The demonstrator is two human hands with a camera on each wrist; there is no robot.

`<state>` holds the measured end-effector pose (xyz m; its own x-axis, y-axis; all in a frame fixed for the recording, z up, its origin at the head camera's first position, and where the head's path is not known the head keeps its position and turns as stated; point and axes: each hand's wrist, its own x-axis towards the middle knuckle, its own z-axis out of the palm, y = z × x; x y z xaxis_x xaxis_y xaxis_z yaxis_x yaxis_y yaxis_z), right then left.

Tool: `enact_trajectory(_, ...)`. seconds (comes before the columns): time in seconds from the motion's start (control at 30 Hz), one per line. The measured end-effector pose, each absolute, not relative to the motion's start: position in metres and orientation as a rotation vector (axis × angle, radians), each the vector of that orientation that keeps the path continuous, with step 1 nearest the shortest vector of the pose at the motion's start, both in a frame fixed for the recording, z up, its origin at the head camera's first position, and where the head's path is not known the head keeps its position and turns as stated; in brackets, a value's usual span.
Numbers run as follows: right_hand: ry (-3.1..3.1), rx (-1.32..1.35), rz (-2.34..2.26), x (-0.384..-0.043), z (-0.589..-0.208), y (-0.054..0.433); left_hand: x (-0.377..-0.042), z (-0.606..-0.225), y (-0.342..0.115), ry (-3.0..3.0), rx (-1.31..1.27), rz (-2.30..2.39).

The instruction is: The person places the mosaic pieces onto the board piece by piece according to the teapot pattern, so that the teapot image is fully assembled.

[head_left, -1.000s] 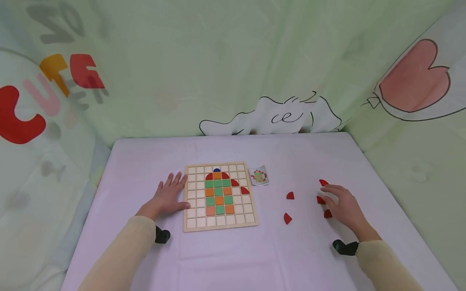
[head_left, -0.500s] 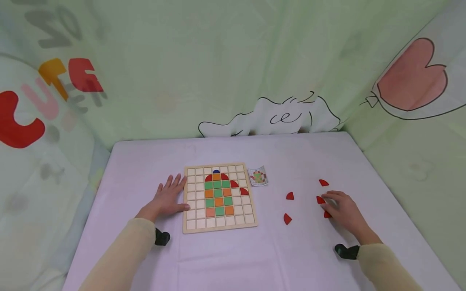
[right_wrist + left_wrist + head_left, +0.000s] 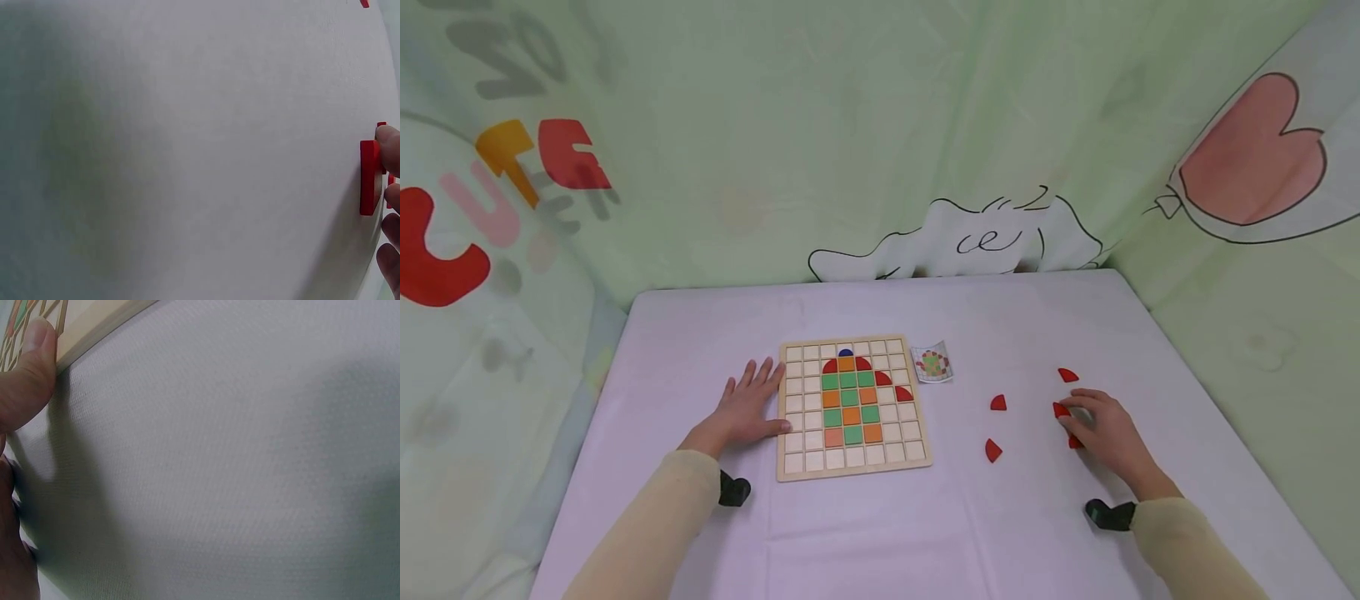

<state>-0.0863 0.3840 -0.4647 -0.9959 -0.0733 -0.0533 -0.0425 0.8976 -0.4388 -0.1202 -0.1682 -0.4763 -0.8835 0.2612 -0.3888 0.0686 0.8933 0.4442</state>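
Observation:
In the head view, my left hand [image 3: 747,408] lies with fingers spread at the left edge of a wooden grid board [image 3: 795,472]. Its thumb [image 3: 39,353] rests on the board's rim in the left wrist view. Green, orange and red pieces fill part of the grid, with a blue piece [image 3: 846,352] at the top. On the right, my right hand [image 3: 1107,429] pinches a red quarter-circle piece [image 3: 1059,410] between thumb and fingers, at table level. Just below the thumb lies another red quarter-circle [image 3: 1075,442], partly covered by the hand.
A small picture card [image 3: 932,363] lies against the board's right side. Loose red quarter-circles [image 3: 998,402] lie between board and right hand, another [image 3: 993,451] nearer me. One more [image 3: 1068,375] is beyond the right fingers. Curtains hang behind the table [image 3: 865,542].
My right hand has come down from the farthest red piece to the one nearer me, and its fingers have closed around it. The left hand stays on the board.

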Motion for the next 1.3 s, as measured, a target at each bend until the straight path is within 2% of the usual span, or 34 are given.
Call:
enact_trajectory(0.67,2.987,0.016,-0.663,-0.0865,-0.4673,0.3740,-0.1209,-0.4767,-0.1675,2.615,0.240,0.578)
enact_trajectory(1.0,3.001,-0.285,-0.582,-0.0857,-0.4604,0.3786,-0.1212,-0.4736,-0.1670,2.615,0.238,0.585)
enact_trajectory(1.3,3.005,-0.267,-0.558,-0.0878,-0.4615,0.3766,-0.1206,-0.4755,-0.1671,2.623,0.239,0.577)
